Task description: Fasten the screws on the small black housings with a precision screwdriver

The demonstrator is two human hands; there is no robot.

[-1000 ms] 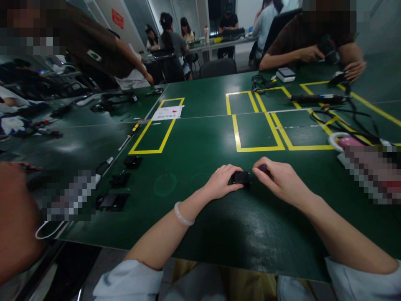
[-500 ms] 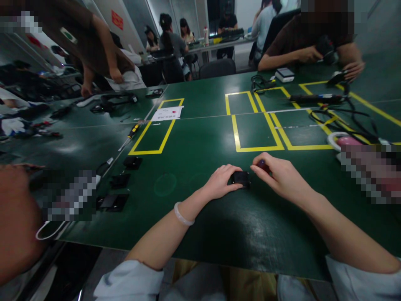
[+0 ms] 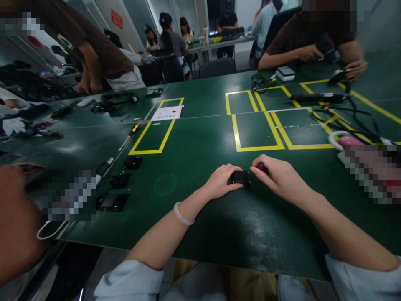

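My left hand (image 3: 223,180) is closed around the left side of a small black box-shaped part (image 3: 241,179) on the green table (image 3: 200,161). Thumb and fingers grip its near and far sides. Just right of the part, my right hand (image 3: 278,173) is closed on a dark, rounded handle (image 3: 262,167) that looks like a screwdriver's. Its shaft and tip cannot be made out. Further left lie several similar black parts, among them a small one (image 3: 133,161), a middle one (image 3: 120,180) and a larger flat one (image 3: 113,202).
A yellow-handled screwdriver (image 3: 133,131) lies along the table seam. Yellow tape outlines (image 3: 260,149) mark the tabletop, and a paper sheet (image 3: 167,113) covers part of one. Black cables (image 3: 354,113) lie at right. Co-workers sit and stand around, one forearm (image 3: 19,225) close on my left.
My hands and the black part stay almost in place, with only a slight shift of the right hand. The standing co-worker at back left has brought both hands together.
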